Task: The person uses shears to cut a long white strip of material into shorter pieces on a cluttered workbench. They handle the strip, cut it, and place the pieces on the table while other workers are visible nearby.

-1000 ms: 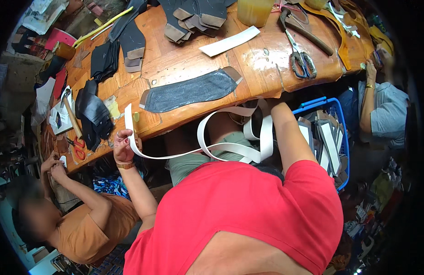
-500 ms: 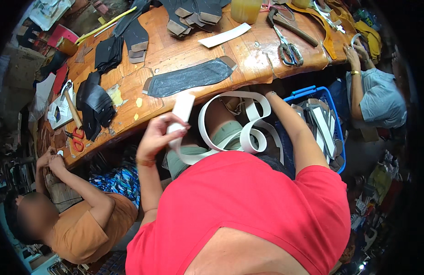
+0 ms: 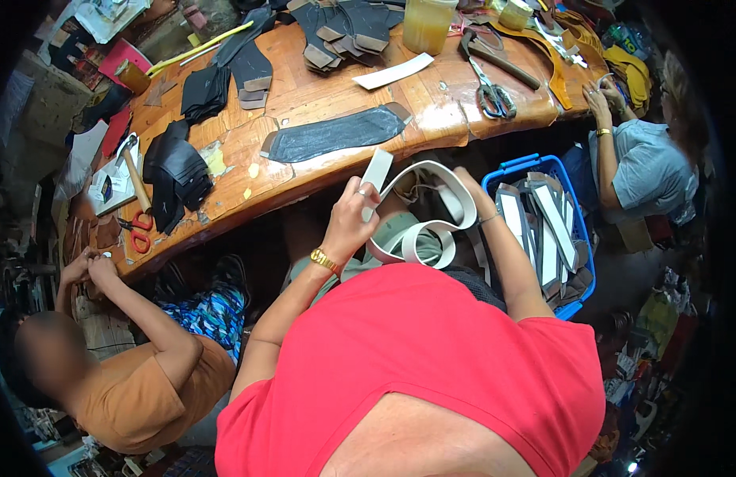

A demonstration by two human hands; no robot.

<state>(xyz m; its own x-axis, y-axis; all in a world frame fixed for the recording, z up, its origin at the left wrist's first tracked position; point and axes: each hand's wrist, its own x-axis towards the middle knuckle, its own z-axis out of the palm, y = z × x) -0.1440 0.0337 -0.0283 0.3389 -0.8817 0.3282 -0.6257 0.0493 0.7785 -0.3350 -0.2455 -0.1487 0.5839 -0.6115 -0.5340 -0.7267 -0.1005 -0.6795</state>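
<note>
A long white strip hangs in loose loops over my lap, below the table's front edge. Near one end of it, my left hand is closed, gripping the band between thumb and fingers, and that end sticks up beyond them. My right hand reaches under the table edge beside the loops; its fingers are hidden. On the table above the strip lies a dark panel with brown ends. Behind that panel rests a short white piece.
The wooden table holds a hammer, orange-handled scissors, larger scissors, stacked black pieces and a jar. A blue basket of strips stands at my right. Co-workers sit at left and right.
My left hand has moved right with the strip's end, toward my right hand. The loops have drawn closer together. My right hand has drawn back slightly from under the table.
</note>
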